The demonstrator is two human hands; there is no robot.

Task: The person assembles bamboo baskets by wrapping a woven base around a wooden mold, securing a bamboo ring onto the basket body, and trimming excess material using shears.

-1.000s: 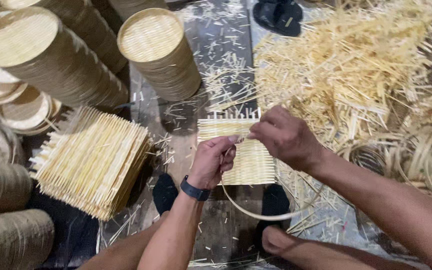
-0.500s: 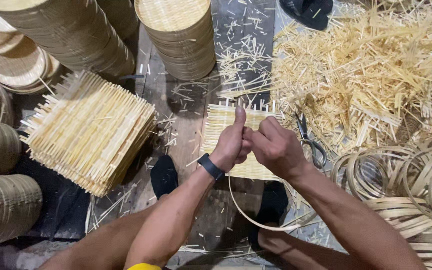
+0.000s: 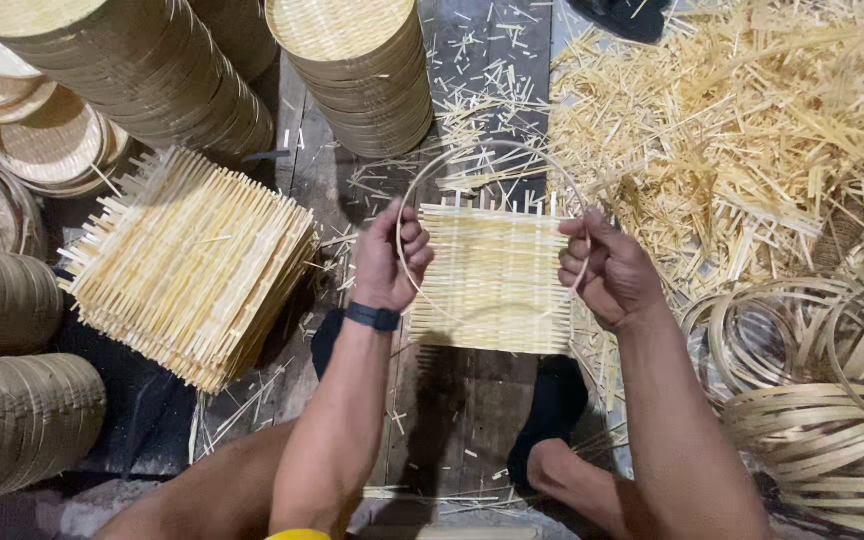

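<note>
I hold a square woven bamboo mat (image 3: 492,275) flat in front of me with a thin bamboo ring (image 3: 472,152) over it. My left hand (image 3: 387,258), with a dark band on the wrist, grips the ring and the mat's left edge. My right hand (image 3: 607,270) grips the ring and the mat's right edge. The ring's far arc rises past the mat's top edge. Below the mat lies a dark wooden board (image 3: 462,410).
A stack of square woven mats (image 3: 187,260) lies at left. Tall stacks of round woven trays (image 3: 362,60) stand at the top, more (image 3: 142,70) at upper left. Loose bamboo strips (image 3: 742,130) fill the upper right. Coiled bamboo rings (image 3: 822,380) lie at right.
My hands were together over the mat's middle; they have moved apart to its left and right edges. The bamboo ring, earlier hanging below the mat, is now over it.
</note>
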